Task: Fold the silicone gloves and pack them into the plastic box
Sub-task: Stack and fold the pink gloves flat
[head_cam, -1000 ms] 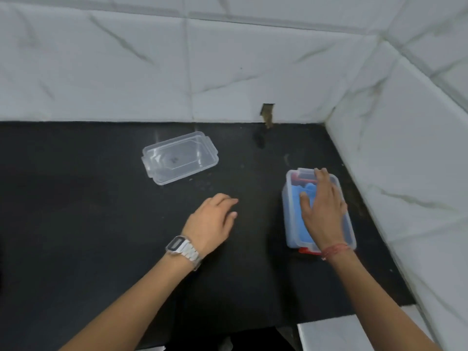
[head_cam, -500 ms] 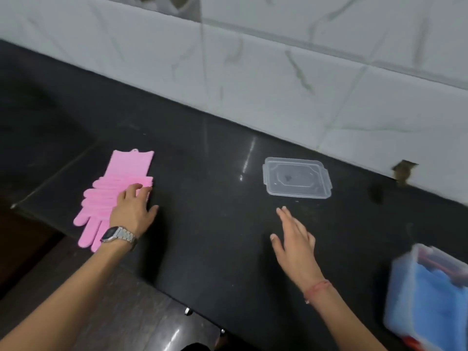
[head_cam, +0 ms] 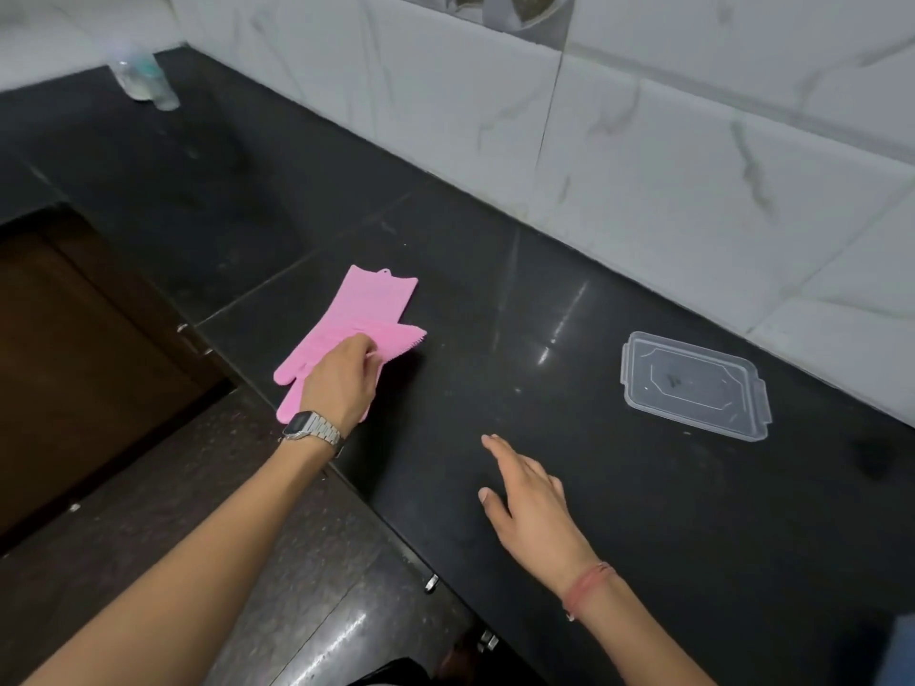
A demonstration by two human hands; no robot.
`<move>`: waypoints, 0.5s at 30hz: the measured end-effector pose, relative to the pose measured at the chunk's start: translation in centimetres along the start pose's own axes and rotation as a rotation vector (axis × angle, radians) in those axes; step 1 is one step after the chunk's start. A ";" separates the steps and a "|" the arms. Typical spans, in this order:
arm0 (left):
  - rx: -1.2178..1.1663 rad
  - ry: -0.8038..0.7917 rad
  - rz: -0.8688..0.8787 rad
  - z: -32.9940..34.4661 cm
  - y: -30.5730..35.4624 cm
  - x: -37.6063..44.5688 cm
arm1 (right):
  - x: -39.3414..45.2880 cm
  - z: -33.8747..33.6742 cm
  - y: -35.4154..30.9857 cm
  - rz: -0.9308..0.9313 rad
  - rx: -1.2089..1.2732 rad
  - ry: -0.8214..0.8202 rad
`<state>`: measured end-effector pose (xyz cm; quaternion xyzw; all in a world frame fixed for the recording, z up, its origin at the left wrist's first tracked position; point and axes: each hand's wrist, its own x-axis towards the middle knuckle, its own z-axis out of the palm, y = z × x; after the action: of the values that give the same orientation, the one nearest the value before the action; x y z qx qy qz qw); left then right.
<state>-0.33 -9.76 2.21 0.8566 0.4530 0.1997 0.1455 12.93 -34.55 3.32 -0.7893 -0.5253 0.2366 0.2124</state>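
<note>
A pink silicone glove (head_cam: 366,309) lies on the black counter (head_cam: 495,299), close to its front edge, cuff pointing to the wall. My left hand (head_cam: 341,383), with a metal watch on the wrist, grips the glove around its palm and bristled part, fingers curled into it. My right hand (head_cam: 530,502) hovers flat over the counter to the right, fingers straight and holding nothing. A clear plastic lid (head_cam: 695,386) lies further right near the wall. Only a bluish sliver at the lower right edge may be the plastic box.
A clear bottle (head_cam: 143,79) stands at the far left against the white tiled wall (head_cam: 643,141). Below the counter's front edge are dark cabinets and a speckled floor (head_cam: 124,487).
The view swung left from the box to the pink glove. My left hand went from resting on the glove to gripping it and dragging it right. My right hand left the box.
</note>
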 end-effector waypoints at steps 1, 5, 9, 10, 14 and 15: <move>-0.028 0.031 0.040 -0.6 0.6 -0.3 | 0.2 0.0 -0.4 -0.010 0.025 -0.007; -0.234 0.096 0.183 -2.9 4.5 -2.0 | 1.0 0.2 -1.6 -0.032 0.161 0.002; -0.536 0.015 0.255 -4.4 8.7 -4.2 | 1.7 -1.1 -1.8 0.105 0.566 0.076; -0.604 -0.034 0.270 -4.6 9.5 -4.5 | 1.7 -1.7 -1.7 0.174 0.689 0.086; -0.793 -0.301 0.278 -4.1 11.5 -5.0 | 0.7 -3.4 0.5 0.261 1.300 -0.047; -0.804 -0.370 0.295 -3.9 11.8 -5.0 | 0.2 -3.6 1.1 0.285 1.367 -0.088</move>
<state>3.75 -20.12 9.63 0.8086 0.1795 0.2221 0.5144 15.94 -35.07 5.58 -0.5297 -0.1582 0.5714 0.6066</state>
